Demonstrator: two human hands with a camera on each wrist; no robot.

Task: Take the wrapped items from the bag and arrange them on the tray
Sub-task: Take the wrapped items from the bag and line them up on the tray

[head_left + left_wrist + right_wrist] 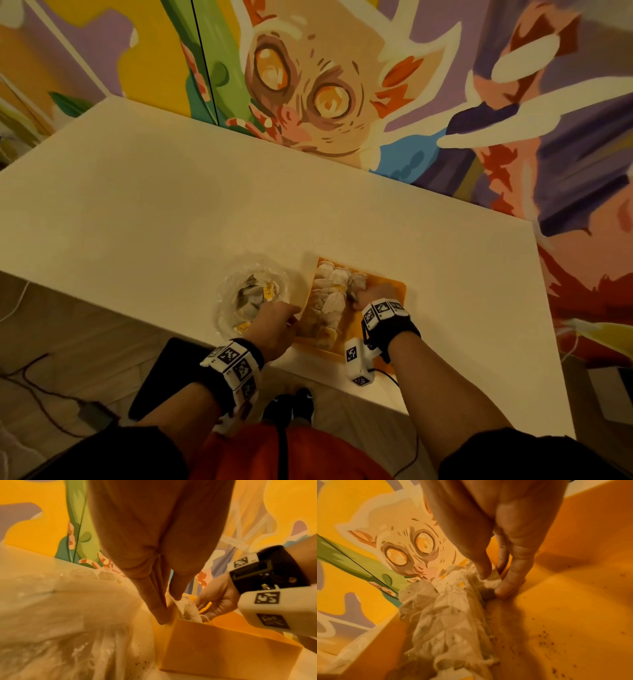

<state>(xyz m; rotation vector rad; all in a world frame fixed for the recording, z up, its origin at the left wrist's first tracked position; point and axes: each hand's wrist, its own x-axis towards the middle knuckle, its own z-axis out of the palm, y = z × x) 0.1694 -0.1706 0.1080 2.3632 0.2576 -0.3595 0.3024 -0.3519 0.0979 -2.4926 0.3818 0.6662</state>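
A clear plastic bag point(228, 308) point(60, 615) lies open on the white table, with several pale wrapped items point(251, 294) inside. Just to its right sits an orange tray point(394, 287) point(214, 649) point(573, 601). Several wrapped items point(329, 298) point(447, 615) lie in a row along its left side. My left hand point(291, 317) point(169, 608) pinches the tray's left wall, fingers outside and thumb inside against a wrapped item point(188, 609). My right hand point(358, 296) point(493, 580) is inside the tray, thumb and fingers pinching the corner of one wrapped item at the row's right.
The table point(171, 205) stands against a painted mural wall, and its near edge runs just below the tray. Dark crumbs point(546, 641) speckle the tray floor. A black chair point(161, 377) and cables point(41, 387) sit on the floor below.
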